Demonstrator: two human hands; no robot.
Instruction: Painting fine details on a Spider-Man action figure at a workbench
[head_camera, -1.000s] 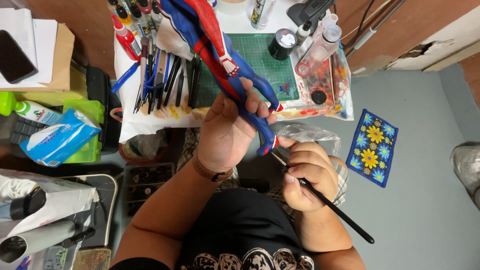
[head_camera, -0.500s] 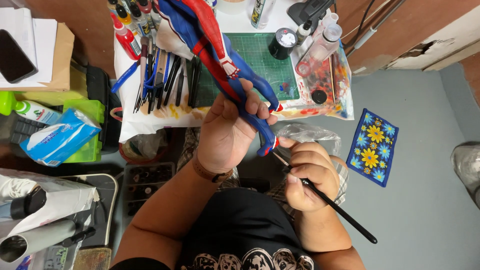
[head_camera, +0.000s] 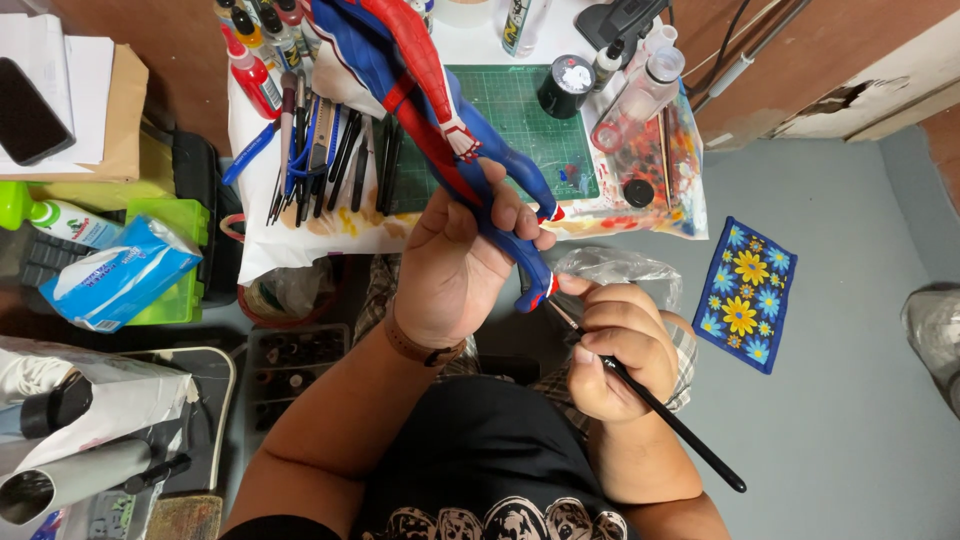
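My left hand (head_camera: 462, 265) grips the legs of a red and blue action figure (head_camera: 425, 90), holding it tilted over the front of the work table. The figure's foot (head_camera: 538, 290) points down toward my right hand (head_camera: 617, 350). That hand holds a thin black paintbrush (head_camera: 672, 418) like a pen, its tip touching the figure's foot. The brush handle runs down and to the right past my wrist.
A green cutting mat (head_camera: 520, 120) lies on the table, with brushes and pens (head_camera: 325, 150) to its left and a paint-stained palette (head_camera: 645, 165), a black jar (head_camera: 565, 85) and clear bottles (head_camera: 640, 85) to its right. A floral mat (head_camera: 745, 292) lies on the grey floor. A tissue pack (head_camera: 120, 275) sits left.
My right hand has shifted the brush slightly, keeping its tip at the figure's foot. My left hand keeps the figure almost still.
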